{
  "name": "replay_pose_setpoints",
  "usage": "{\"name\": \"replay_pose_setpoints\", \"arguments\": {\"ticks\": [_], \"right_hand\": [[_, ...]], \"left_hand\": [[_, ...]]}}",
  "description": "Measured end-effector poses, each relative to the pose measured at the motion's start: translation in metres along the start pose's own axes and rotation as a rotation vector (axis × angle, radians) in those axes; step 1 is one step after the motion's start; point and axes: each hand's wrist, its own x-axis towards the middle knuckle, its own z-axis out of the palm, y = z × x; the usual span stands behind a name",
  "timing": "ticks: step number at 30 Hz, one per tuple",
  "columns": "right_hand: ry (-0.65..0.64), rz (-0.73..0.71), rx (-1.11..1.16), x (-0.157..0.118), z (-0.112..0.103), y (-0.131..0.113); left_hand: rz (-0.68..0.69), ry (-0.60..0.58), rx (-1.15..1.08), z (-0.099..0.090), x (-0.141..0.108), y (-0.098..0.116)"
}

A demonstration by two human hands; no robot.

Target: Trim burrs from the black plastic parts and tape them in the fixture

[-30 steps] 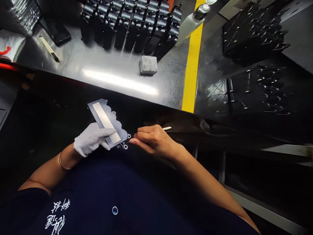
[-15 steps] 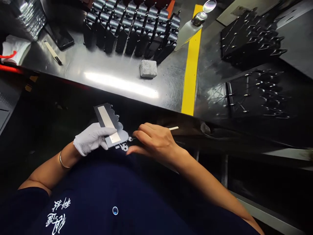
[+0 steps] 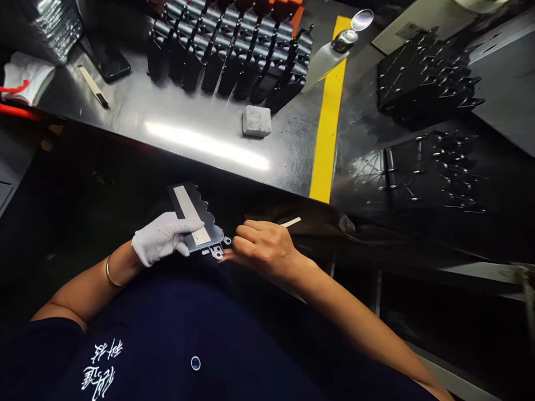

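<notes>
Since the earlier frame the far end of the scalloped part [image 3: 208,218] had swung closer to the grey block [image 3: 256,121], and its face had gone darker. Right hand [image 3: 265,245] had also dropped slightly.

Using the block as landmark. Part: on the body side of the block and to its left, in the air off the counter [image 3: 288,145] edge. Long axis ran slantwise, far end up-left, eyelet end down-right toward the right hand; pale strip [image 3: 189,209] ran along it.

Key relation: eyelet corner lay just left of the right fingers, which were the nearer ones to it. Thumb tip beside the lower eyelet; couldn't tell whether it touched.

Left hand [image 3: 161,239], gloved, farther left of the block: fingers clamped on the part's left edge, thumb across the strip. Right hand, bare, roughly straight below the block: fingers curled tight, looked closed on a pale stick [image 3: 292,221] whose end poked out on the side away from the part. Other end hidden.

Counter was shiny metal: row of black housings [image 3: 229,50] just beyond the block, yellow stripe [image 3: 328,128] to its right, more black parts [image 3: 418,83] past that.
</notes>
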Motion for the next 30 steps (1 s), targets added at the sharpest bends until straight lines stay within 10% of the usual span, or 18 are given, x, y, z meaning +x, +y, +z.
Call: {"name": "replay_pose_setpoints", "arguments": {"ticks": [10, 17, 23, 30], "right_hand": [[0.134, 0.056, 0.333, -0.002, 0.003, -0.002], [0.400, 0.431, 0.331, 0.010, 0.021, -0.010], [0.304, 0.509, 0.607, 0.011, 0.024, -0.017], [0.101, 0.555, 0.724, 0.004, 0.014, -0.017]], "left_hand": [[-0.203, -0.127, -0.098, -0.004, 0.006, 0.004], [0.723, 0.300, 0.739, 0.005, -0.009, -0.002], [0.515, 0.399, 0.575, -0.002, 0.001, -0.004], [0.447, 0.179, 0.749, -0.002, -0.008, 0.001]]}}
